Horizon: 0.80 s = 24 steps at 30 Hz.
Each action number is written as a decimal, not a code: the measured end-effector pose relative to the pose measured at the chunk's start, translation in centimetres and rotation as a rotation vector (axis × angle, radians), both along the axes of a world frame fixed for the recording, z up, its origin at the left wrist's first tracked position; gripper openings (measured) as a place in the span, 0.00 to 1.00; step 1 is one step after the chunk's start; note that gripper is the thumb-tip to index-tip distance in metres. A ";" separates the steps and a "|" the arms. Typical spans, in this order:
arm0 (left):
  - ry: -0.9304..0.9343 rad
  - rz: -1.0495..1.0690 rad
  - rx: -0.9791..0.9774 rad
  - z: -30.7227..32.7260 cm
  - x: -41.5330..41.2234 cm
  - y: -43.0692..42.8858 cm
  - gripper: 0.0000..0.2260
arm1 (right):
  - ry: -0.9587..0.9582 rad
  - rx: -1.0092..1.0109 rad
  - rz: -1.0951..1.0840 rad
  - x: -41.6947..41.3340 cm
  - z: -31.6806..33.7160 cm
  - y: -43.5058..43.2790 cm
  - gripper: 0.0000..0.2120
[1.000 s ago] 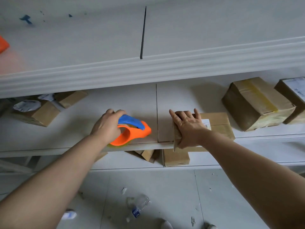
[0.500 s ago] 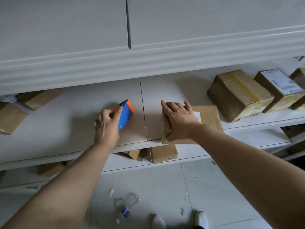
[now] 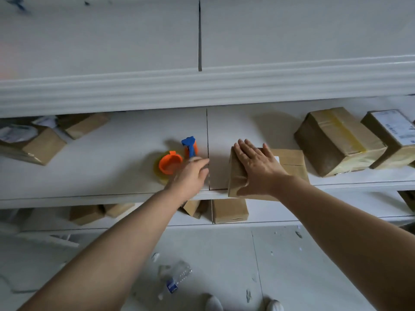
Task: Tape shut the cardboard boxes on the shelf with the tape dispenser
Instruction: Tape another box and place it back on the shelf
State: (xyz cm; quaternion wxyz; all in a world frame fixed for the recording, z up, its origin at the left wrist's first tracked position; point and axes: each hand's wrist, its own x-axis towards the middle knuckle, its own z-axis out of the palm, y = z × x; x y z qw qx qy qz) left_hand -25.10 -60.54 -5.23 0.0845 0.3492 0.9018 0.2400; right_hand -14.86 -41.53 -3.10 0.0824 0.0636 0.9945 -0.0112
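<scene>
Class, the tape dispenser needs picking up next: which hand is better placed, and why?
Left. The left hand is empty, right beside the tape dispenser on the shelf, while the right hand lies flat on the cardboard box, steadying it at the shelf edge.

Left forearm [image 3: 125, 239] and right forearm [image 3: 332, 216]: bare, uncovered up to the frame edge. Left hand [image 3: 190, 176] and right hand [image 3: 258, 169]: bare. Footwear: two white shoes [image 3: 213, 303], rounded toes visible only.
</scene>
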 end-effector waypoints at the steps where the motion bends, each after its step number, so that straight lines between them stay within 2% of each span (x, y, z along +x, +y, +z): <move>1: -0.152 0.025 0.145 0.5 1.1 0.9 0.17 | 0.003 0.013 -0.001 0.6 0.0 0.2 0.60; 2: -0.259 0.056 0.253 1.0 2.4 1.8 0.17 | 0.011 0.022 -0.005 1.2 0.0 0.4 0.59; 4: -0.387 0.132 0.346 1.7 4.9 3.8 0.20 | 0.030 0.023 -0.027 2.5 0.1 1.3 0.57; 7: -0.527 0.223 0.336 1.8 7.6 6.5 0.26 | 0.060 -0.010 -0.108 4.4 0.2 2.9 0.56; 11: -0.613 0.405 0.325 0.7 8.2 8.1 0.25 | 0.020 -0.099 -0.187 6.2 -0.4 4.3 0.52; 14: -0.773 0.471 0.404 -0.3 8.3 8.2 0.25 | 0.104 -0.346 -0.227 6.4 -0.1 5.7 0.40; 15: -0.835 0.504 0.434 -0.8 8.2 8.1 0.27 | 0.166 -0.455 -0.279 6.5 -0.2 6.2 0.39; 17: -0.919 0.547 0.478 -2.0 7.8 8.1 0.24 | 0.263 -0.716 -0.468 6.8 -0.2 6.6 0.46; 19: -0.928 0.549 0.494 -2.7 7.3 8.2 0.19 | 0.298 -1.026 -0.702 7.3 -0.4 6.6 0.49; 20: -0.922 0.541 0.469 -1.7 7.6 8.2 0.17 | 0.274 -1.113 -0.780 7.5 -0.4 6.5 0.45; 22: -0.880 0.531 0.420 0.3 8.5 8.0 0.10 | 0.247 -1.140 -0.804 7.8 -0.3 6.6 0.32; 24: -0.772 0.518 0.426 1.2 8.9 7.7 0.05 | 0.356 -1.200 -0.730 7.7 -0.1 6.9 0.27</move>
